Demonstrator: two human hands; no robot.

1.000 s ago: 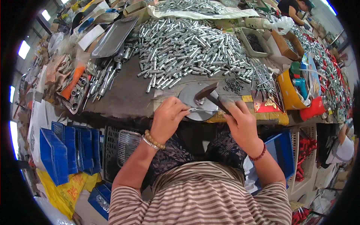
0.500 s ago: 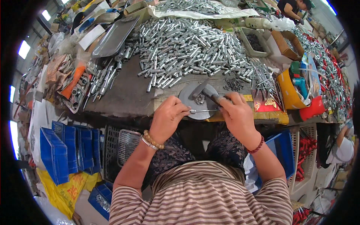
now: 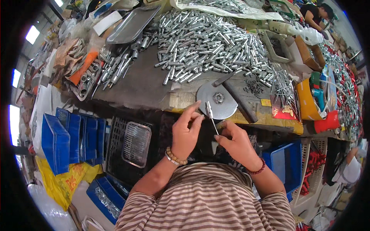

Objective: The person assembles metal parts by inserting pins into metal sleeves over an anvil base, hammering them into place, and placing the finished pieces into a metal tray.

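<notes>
My right hand (image 3: 239,145) pinches the lower end of a thin metal rod (image 3: 214,126) between thumb and fingers. At the rod's upper end is a short, shiny metal sleeve (image 3: 209,109). Just left of that sleeve, my left hand (image 3: 187,130) has its thumb and forefinger apart and appears to hold nothing. Beyond both hands lies a round grey metal plate (image 3: 206,94) with a small cluster of metal pieces (image 3: 219,97) at its middle. A hammer (image 3: 239,101) rests along the plate's right side, its handle pointing toward me.
A big heap of silver metal tubes (image 3: 216,44) covers the back of the bench. Small dark pins (image 3: 253,86) and thin rods (image 3: 284,90) lie to the right. Blue bins (image 3: 56,144) stand at lower left, another blue bin (image 3: 285,163) at lower right. A person (image 3: 314,17) works at far right.
My right hand has let go of the hammer, which now lies on the plate's right side. The rod has come toward me and turned steeply upright. My left hand has opened off it.
</notes>
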